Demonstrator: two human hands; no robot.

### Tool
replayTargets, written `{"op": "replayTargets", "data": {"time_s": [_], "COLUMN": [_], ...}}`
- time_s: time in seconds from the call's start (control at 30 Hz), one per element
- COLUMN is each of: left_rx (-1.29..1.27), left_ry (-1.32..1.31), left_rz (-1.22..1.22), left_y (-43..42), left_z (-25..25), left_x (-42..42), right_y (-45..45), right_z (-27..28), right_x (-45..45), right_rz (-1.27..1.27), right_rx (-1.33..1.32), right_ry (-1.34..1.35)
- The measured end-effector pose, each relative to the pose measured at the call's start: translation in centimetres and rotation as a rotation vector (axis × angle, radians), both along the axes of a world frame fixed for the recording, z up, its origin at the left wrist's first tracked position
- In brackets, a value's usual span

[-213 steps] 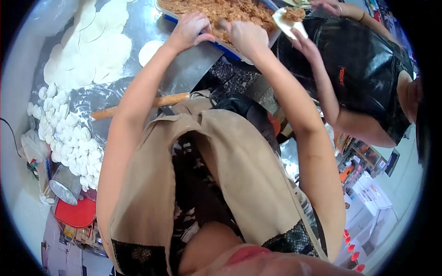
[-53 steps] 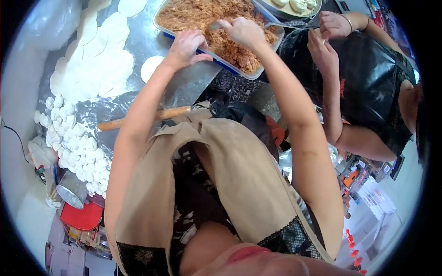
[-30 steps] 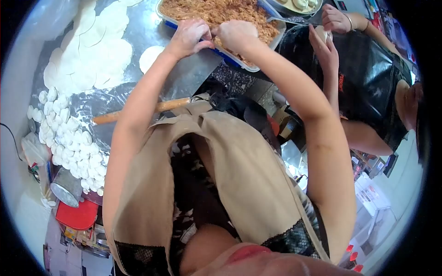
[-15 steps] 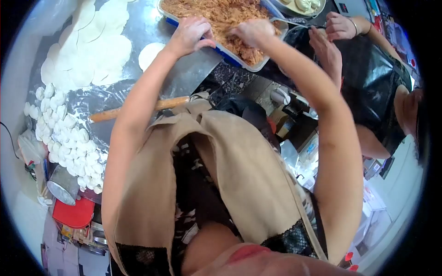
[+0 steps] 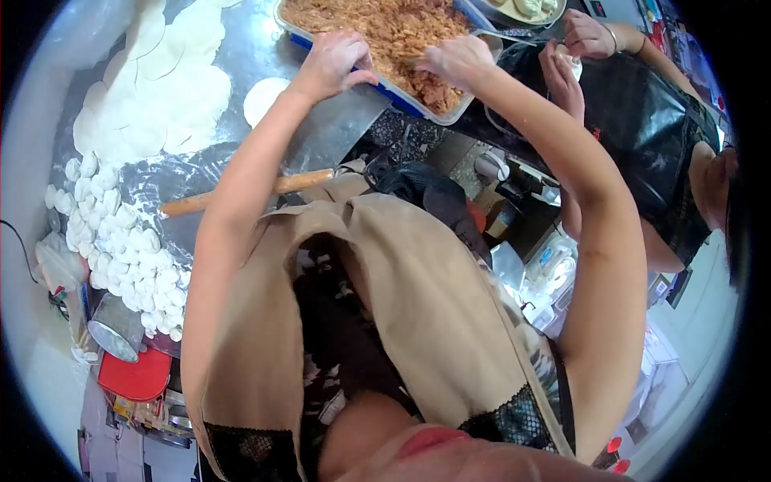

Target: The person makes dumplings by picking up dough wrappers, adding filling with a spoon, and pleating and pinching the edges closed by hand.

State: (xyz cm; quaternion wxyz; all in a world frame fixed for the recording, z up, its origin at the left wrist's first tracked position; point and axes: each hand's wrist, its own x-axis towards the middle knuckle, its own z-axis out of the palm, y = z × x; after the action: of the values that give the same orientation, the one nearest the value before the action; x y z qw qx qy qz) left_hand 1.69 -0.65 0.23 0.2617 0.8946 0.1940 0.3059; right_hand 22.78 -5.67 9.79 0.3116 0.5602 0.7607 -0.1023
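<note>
Moving rightward since half a second ago, the right hand (image 5: 462, 63) is now dipping its fingertips into the filling (image 5: 385, 28) toward the right end of the tub (image 5: 438, 117). Those fingers are curling inward; whether they are closing on a tool, I can't tell. With my left hand (image 5: 333, 63) I'm gripping the tub's near rim, probably steadying it against the other hand's work. One disc (image 5: 263, 98) is lying near my left wrist, presumably within easy reach. Under my forearm the rolling pin (image 5: 301, 181) is resting, seemingly parked aside.
</note>
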Motion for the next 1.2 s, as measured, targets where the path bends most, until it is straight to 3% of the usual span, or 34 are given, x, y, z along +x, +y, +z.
{"op": "replayTargets", "data": {"time_s": [0.13, 0.23, 0.37, 0.5, 0.53, 0.7, 0.83, 0.93, 0.97, 1.07, 1.17, 1.2], "left_rx": [-0.009, -0.005, 0.0, 0.045, 0.037, 0.034, 0.006, -0.026, -0.027, 0.015, 0.042, 0.049], "left_ry": [-0.047, -0.057, -0.014, -0.074, -0.074, -0.054, -0.068, -0.055, -0.047, -0.038, -0.035, -0.02], "left_rz": [0.011, 0.005, -0.01, -0.013, -0.026, -0.013, -0.001, -0.02, -0.049, -0.032, 0.011, 0.014], "left_y": [-0.1, -0.5, 0.1, 0.2, -0.2, 0.2, -0.3, -0.5, -0.4, 0.2, 0.2, 0.2], "left_z": [-0.3, -0.4, -0.2, -0.4, -0.4, 0.1, -0.2, -0.2, -0.2, -0.4, -0.1, -0.2], "left_x": [0.0, -0.1, 0.1, 0.1, 0.2, 0.1, 0.2, -0.1, -0.1, 0.0, 0.0, -0.1], "right_y": [-0.7, -1.1, -0.6, -0.3, -0.3, -0.3, -1.2, -0.4, -0.8, -0.5, -0.2, -1.2], "right_z": [-1.5, -1.5, 0.7, -2.7, -2.1, -0.9, -2.6, -2.7, -2.1, 0.6, -0.5, -2.4], "right_x": [-1.6, 0.5, -0.9, -0.2, 1.2, -0.9, -0.8, 1.2, 2.1, -0.4, -3.0, -1.8], "right_rz": [0.018, -0.124, 0.052, 0.174, 0.052, 0.08, 0.147, -0.018, 0.031, 0.061, 0.094, 0.095], "right_rx": [-0.008, -0.037, -0.008, -0.021, 0.052, 0.111, -0.005, -0.035, 0.059, -0.004, 0.026, -0.046], "right_ry": [0.053, -0.039, -0.061, -0.02, -0.014, -0.032, 0.109, -0.069, -0.052, -0.049, 0.098, 0.028]}}
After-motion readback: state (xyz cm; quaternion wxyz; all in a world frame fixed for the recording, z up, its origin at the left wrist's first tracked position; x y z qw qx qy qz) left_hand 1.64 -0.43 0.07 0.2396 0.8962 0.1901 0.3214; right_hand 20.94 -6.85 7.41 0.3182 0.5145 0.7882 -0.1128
